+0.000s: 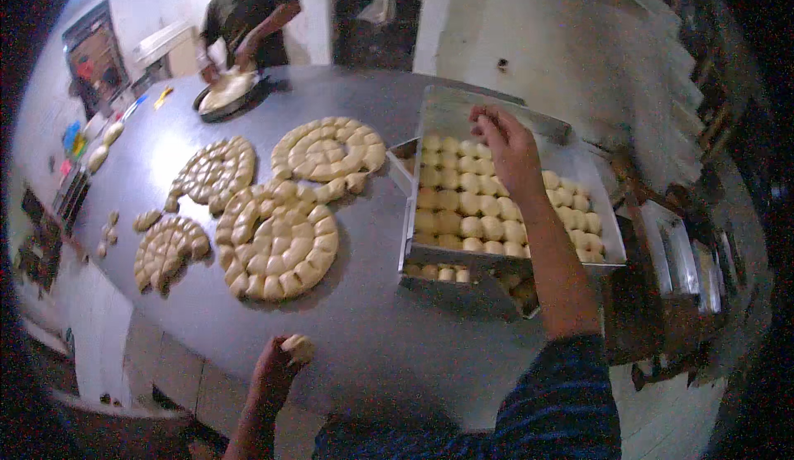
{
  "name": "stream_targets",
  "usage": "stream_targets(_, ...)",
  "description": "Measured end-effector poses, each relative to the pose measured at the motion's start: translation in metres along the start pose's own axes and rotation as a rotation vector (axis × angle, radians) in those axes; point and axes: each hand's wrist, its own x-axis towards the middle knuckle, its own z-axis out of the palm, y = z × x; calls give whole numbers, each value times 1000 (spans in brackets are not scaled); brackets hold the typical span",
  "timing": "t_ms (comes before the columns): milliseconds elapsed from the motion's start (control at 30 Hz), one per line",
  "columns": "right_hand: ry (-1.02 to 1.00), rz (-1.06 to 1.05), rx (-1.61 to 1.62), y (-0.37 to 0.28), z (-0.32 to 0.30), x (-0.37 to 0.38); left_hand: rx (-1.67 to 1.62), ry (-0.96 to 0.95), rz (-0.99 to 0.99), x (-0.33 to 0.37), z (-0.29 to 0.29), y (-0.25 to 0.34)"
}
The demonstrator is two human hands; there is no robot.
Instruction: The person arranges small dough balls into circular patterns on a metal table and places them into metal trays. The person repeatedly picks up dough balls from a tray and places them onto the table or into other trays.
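Near the front edge of the table, my left hand (277, 365) is closed around a small piece of pale dough (298, 348). My right hand (511, 147) reaches over the back part of a metal tray (475, 252), its fingers drawn together. Whether anything sits between those fingers I cannot make out. Rows of round dough balls (470, 204) line the tray, and my right forearm hides some of them. On the left half of the table lie several flat rounds of cut dough pieces, among them a large near one (285, 249) and a far one (327, 150).
Beneath the tray is another one with dough balls (447, 274). Loose dough pieces (107, 233) lie at the table's left edge. Across the table (372, 319) a person (252, 18) handles dough in a dark round pan (227, 111). Metal trays (670, 245) stand at right.
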Motion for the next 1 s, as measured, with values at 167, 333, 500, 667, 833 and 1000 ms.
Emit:
stream_targets(167, -684, -77, 43, -55, 99, -185, 467, -400, -160, 1, 52, 53)
stream_targets(333, -513, 390, 112, -13, 99, -327, 80, -598, -181, 36, -58, 36)
stream_targets(500, -485, -173, -996, 30, 83, -338, 515, 937, 273, 81, -288, 56)
stream_targets(667, -179, 232, -628, 8, 143, -312, 1087, 1313, 94, 145, -413, 58)
stream_targets(833, -146, 152, -884, 48, 80, -362, 1270, 1210, -77, 217, -406, 78)
stream_targets(1000, 148, 609, -720, 28, 140, -266, 1118, 873, 109, 230, -490, 59)
